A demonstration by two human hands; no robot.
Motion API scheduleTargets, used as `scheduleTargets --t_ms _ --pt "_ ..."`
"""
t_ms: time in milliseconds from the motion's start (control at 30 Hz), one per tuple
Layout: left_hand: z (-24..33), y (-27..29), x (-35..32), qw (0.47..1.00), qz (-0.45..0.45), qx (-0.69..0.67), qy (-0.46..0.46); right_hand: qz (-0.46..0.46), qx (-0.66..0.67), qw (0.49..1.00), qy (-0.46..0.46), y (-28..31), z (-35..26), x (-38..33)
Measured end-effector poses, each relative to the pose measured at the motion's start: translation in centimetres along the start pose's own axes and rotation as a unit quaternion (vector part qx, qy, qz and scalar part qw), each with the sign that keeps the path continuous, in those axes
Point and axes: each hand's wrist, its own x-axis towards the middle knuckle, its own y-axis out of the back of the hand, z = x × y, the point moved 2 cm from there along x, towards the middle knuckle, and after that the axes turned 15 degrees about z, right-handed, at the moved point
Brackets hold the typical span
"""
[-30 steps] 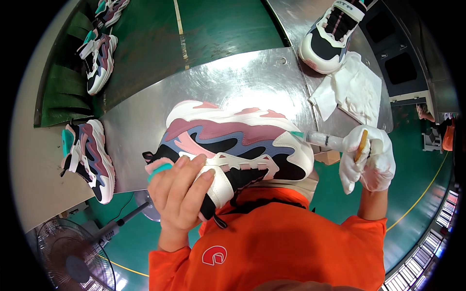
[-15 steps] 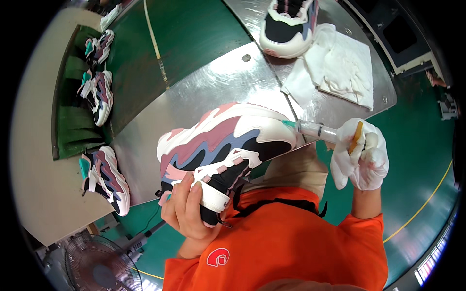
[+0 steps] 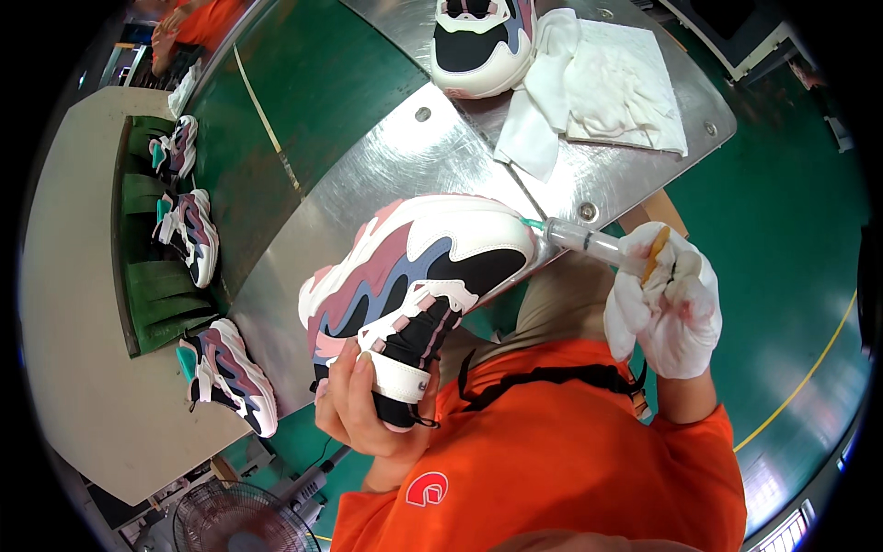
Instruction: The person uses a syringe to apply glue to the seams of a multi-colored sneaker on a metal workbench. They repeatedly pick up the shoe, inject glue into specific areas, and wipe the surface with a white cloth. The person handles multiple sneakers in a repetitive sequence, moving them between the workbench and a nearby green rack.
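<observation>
Up close, the left hand is closed around the heel and collar of a sneaker, a chunky shoe in white, pink, mauve, grey-blue and black, held on its side above the near edge of the surface. The right hand, in a white glove, is gripping a syringe; its clear barrel lies level and its green tip touches the toe end of the sneaker, at the white sole edge. What fills the barrel cannot be told.

At the far end of the surface, a shiny metal sheet with bolt heads, stands a second sneaker, black toe toward the person. Just beside it, on the right, lie white cloths, crumpled and overlapping, one corner hanging toward the middle of the sheet.

To the left runs a dark green belt with a pale line along it. Beyond that a beige bench carries a strip of green tray sections; three sneakers of the same colours rest along them, well apart from each other, the nearest one lying partly off the tray on the beige top. Below the bench a round fan grille shows.

The floor is glossy green with a yellow line. The person wears an orange shirt with a dark strap across it. At the top left a second person in orange is partly visible.
</observation>
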Motion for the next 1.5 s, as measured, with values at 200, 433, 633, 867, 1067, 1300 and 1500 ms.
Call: scheduleTargets --t_ms 200,433,633,867,1067,1300,1500 --pt "-0.2 -0.1 -0.1 1.0 0.008 -0.009 0.005 0.053 -0.089 0.994 0.02 -2.2 -0.4 -1.3" --pt "-0.5 0.0 0.7 1.0 0.007 -0.007 0.002 0.06 -0.145 0.987 0.011 -3.2 -0.4 -2.8" --pt "-0.7 -0.3 3.8 0.999 -0.025 -0.029 0.011 0.032 -0.205 0.978 -0.012 -2.7 0.2 -3.0" --pt "-1.8 -1.6 7.1 0.99 -0.1 -0.071 0.072 -0.172 -0.216 0.954 0.115 0.1 2.4 -1.2" --pt "-2.3 -3.3 10.0 0.977 -0.153 -0.088 0.12 -0.199 -0.227 0.95 0.084 2.4 4.8 -0.3" --pt "-4.1 -5.0 11.2 0.955 -0.241 -0.108 0.134 -0.248 -0.328 0.894 0.179 3.6 6.8 1.1" --pt "-4.5 -5.6 11.9 0.943 -0.272 -0.111 0.155 -0.283 -0.382 0.842 0.254 4.9 8.2 1.4"
